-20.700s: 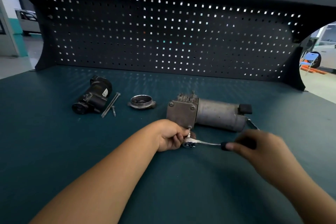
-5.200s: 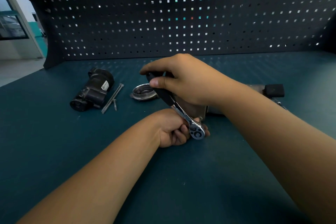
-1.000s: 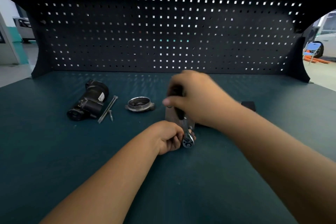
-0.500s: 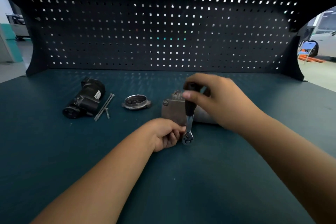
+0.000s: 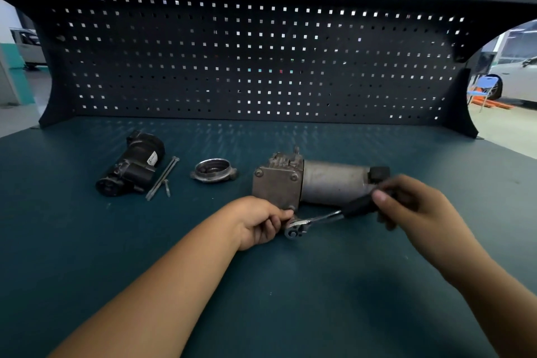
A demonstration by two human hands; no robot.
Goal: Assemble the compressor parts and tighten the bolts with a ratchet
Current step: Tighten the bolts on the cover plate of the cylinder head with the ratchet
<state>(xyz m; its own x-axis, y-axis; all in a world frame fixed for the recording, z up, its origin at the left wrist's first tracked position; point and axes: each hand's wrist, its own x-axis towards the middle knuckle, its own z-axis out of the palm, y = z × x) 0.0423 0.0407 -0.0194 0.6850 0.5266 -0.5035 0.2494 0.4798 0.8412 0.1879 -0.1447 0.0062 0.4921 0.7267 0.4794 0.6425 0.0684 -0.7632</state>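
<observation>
The ratchet [image 5: 308, 222] is held at the compressor [image 5: 328, 183] — handle in the right hand's [image 5: 415, 208] grip, head pinched by the left hand [image 5: 258, 224].

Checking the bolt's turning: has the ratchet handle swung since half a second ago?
Yes. The ratchet handle swung clockwise, from lying across the compressor block to pointing right along its cylinder; the head stays at the block's lower corner.

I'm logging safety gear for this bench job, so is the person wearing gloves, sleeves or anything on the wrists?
No gloves: the left hand and the right hand are both bare. The left forearm and right forearm are uncovered to the frame's edge, with no sleeve, watch or band showing.
</observation>
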